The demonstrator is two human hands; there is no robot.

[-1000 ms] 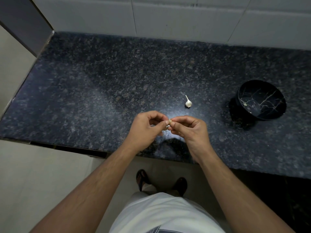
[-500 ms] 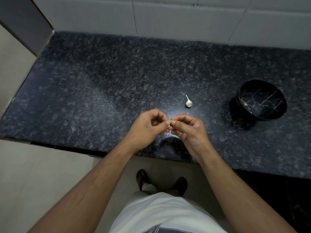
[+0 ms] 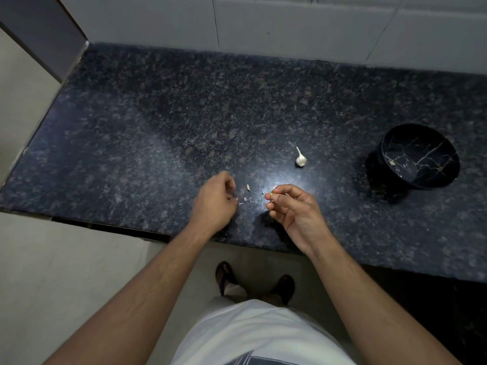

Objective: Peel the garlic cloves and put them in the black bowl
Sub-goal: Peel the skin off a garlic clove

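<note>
Black bowl (image 3: 419, 156) holds one peeled clove (image 3: 392, 163); your right hand (image 3: 295, 210) pinches another clove (image 3: 270, 195); your left hand (image 3: 214, 200) hangs loose over skins (image 3: 247, 187); garlic bulb (image 3: 300, 159) waits on the table (image 3: 158, 127).

I'm looking at a home kitchen; speckled dark granite countertop (image 3: 184, 122) against a white tiled wall (image 3: 290, 25); garlic bulb (image 3: 300, 159) beside a black bowl (image 3: 419, 156).

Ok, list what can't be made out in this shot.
Head view only:
- Clove pinched by the right hand: fingertips mostly cover it, so whether it is peeled is unclear.
- Left hand: its back hides the curled fingers and anything in them.
- Speck in the black bowl: too small to identify.
</note>
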